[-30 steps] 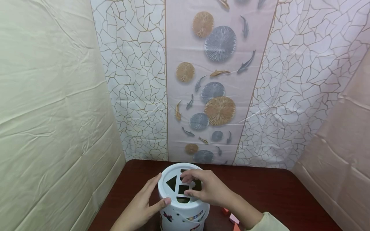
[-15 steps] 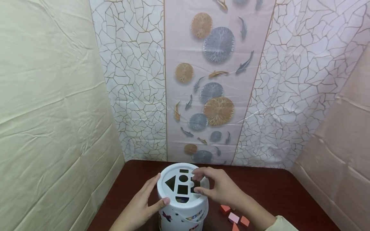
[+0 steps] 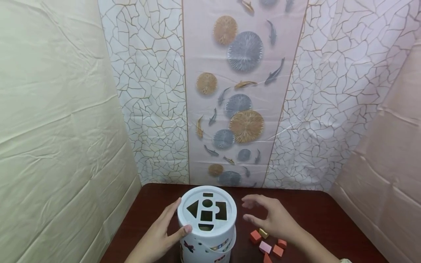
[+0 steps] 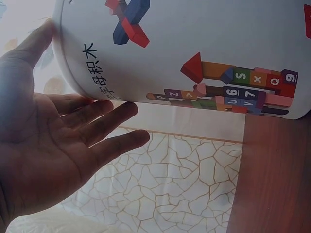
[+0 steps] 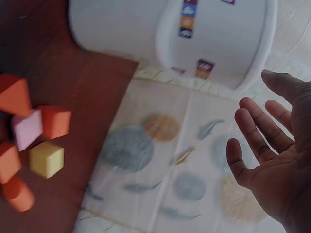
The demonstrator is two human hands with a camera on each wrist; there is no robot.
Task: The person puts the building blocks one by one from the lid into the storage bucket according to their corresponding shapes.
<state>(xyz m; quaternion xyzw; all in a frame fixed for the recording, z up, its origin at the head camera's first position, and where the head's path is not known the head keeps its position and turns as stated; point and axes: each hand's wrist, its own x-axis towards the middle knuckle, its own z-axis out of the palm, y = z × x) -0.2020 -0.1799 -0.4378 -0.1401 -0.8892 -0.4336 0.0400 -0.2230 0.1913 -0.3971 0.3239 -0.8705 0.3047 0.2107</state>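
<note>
A white bucket (image 3: 205, 248) stands on the table, printed with toy-block pictures. Its lid (image 3: 227, 228) has cut-out shapes: a triangle, a circle, rectangles and a notched one. My left hand (image 3: 159, 233) rests against the left side of the lid's rim, thumb in front and fingers behind, fairly straight; the left wrist view shows the same hand (image 4: 53, 131) with spread fingers at the bucket's top edge. My right hand (image 3: 273, 215) is in the air right of the bucket, fingers loosely bent and holding nothing. In the right wrist view this hand (image 5: 277, 145) has a bare palm.
Right of the bucket, below my right hand, lie several toy blocks: a pink block (image 3: 265, 247), a yellow block (image 3: 263, 233), an orange-red cube (image 3: 255, 236) and others. The dark red table (image 3: 312, 215) ends at a patterned curtain (image 3: 230, 91) behind.
My right hand has moved from over the lid to the right, off the bucket, uncovering the lid's holes and more blocks. My left hand has stayed at the rim.
</note>
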